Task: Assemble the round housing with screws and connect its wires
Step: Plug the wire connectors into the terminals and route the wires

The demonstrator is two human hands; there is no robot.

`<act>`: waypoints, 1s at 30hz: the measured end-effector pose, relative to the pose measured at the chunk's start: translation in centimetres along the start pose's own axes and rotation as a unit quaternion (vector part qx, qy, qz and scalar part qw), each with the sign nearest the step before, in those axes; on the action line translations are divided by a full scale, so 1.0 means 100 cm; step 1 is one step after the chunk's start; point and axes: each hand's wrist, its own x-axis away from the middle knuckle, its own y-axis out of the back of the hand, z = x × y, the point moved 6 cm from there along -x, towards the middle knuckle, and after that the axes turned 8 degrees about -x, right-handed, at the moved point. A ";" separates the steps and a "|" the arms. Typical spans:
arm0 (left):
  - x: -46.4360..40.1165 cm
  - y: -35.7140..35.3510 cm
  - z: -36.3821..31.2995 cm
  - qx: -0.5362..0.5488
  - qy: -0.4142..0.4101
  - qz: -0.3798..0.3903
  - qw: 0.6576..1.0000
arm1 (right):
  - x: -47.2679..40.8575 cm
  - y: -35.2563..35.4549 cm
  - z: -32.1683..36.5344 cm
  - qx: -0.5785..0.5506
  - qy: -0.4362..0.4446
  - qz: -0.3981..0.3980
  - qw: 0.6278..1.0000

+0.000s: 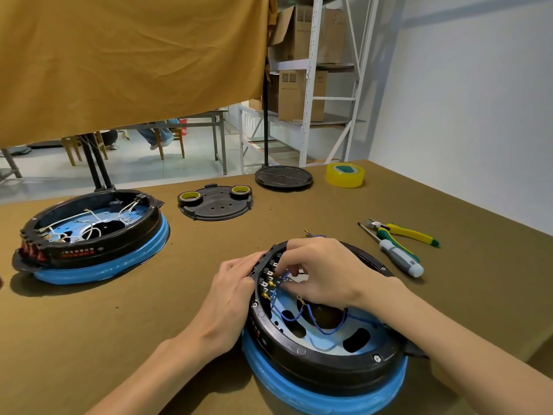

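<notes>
A round black housing (pixel 323 366) with a blue lower rim sits on the table right in front of me. Blue wires (pixel 324 327) with brass terminals loop across its pale blue inside. My left hand (pixel 236 290) holds the housing's left rim, fingers curled over the edge by the terminal block (pixel 267 281). My right hand (pixel 323 272) reaches inside from the right and pinches a blue wire end at the terminals. Its fingertips are partly hidden behind the wires.
A second housing (pixel 89 238) with white wires stands at the left. A black cover plate (pixel 215 205) carries two tape rolls; another black disc (pixel 283 176) and yellow tape (pixel 345 174) lie behind. Pliers (pixel 407 232) and a screwdriver (pixel 395 253) lie right.
</notes>
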 end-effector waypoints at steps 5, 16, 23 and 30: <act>-0.001 0.002 -0.005 -0.006 -0.001 -0.001 1.000 | 0.000 -0.003 0.004 0.002 0.015 0.022 1.000; 0.002 -0.001 -0.004 0.019 0.016 -0.015 1.000 | -0.003 -0.006 0.007 0.019 0.026 0.060 0.998; 0.003 -0.003 -0.008 0.036 0.020 -0.017 0.999 | 0.006 0.002 0.006 -0.071 -0.006 0.010 0.997; 0.002 -0.003 -0.004 0.040 0.030 -0.014 0.999 | -0.001 -0.003 0.014 -0.030 0.024 0.046 0.998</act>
